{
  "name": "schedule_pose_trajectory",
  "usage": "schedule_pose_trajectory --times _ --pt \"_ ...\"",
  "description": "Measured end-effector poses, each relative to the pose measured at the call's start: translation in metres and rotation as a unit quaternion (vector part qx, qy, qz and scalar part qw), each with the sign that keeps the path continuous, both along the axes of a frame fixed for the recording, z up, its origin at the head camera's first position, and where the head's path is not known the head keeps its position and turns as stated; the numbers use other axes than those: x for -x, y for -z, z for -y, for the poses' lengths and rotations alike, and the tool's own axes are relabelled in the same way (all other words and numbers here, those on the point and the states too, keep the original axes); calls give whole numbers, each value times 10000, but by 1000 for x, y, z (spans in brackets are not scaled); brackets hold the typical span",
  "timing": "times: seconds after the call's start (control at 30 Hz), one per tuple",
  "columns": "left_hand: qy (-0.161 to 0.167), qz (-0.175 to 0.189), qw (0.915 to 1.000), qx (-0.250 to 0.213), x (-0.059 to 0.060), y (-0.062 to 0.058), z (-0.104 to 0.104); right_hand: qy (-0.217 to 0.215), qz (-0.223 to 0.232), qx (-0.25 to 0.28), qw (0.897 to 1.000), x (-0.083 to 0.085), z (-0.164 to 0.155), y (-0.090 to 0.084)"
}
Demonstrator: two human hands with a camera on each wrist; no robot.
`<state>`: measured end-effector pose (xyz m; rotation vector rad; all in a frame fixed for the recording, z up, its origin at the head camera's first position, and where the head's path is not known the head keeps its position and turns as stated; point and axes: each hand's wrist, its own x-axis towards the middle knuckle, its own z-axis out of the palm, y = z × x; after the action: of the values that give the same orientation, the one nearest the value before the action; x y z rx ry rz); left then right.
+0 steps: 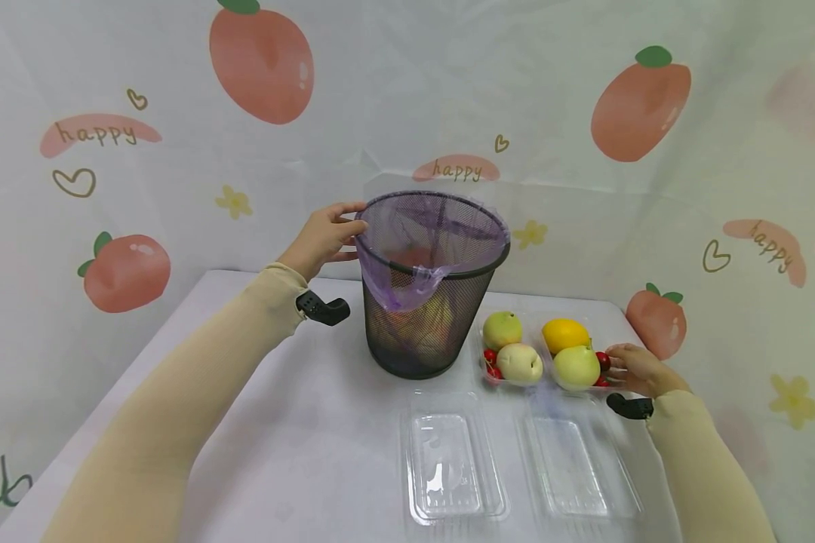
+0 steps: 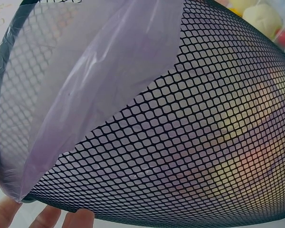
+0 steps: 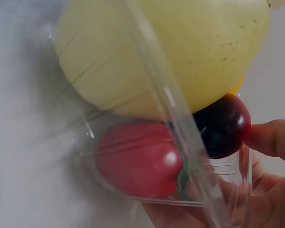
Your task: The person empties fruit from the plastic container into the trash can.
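A black mesh wastebasket with a thin purple bag folded over its rim stands on the table, blurred colours showing through its mesh. My left hand grips the basket's left rim, thumb at the top and fingers along the outside. At the right, my right hand holds the side of a clear plastic box. Its thumb touches a dark cherry; the other fingers lie at the box's outer wall. That box carries a lemon, a pale green pear and a red cherry.
Between basket and right-hand box sits another clear box with a greenish fruit, a pale peach and red cherries. Two clear plastic lids lie in front. A printed cloth hangs behind the table.
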<state>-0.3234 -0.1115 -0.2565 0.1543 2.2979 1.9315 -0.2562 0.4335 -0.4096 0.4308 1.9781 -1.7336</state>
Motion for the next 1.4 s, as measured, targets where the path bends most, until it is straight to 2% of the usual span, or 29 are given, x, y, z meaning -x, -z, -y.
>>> schedule_pose_trajectory --times 0.17,0.43,0.8,1.03,1.4 --pt "-24 -8 10000 -30 -1 -1 0 49 -3 153 9999 2 -1 1" --pt "17 -26 10000 32 0 0 0 -301 -138 16 9994 3 -5 5" --pt "-4 2 10000 15 0 -1 0 -496 -461 -16 9977 0 -4 4" --pt "4 -34 10000 37 -1 -1 0 -97 -461 75 9989 -5 -9 2" --pt "8 -46 10000 60 -2 0 0 106 -616 672 9958 -12 -21 -7"
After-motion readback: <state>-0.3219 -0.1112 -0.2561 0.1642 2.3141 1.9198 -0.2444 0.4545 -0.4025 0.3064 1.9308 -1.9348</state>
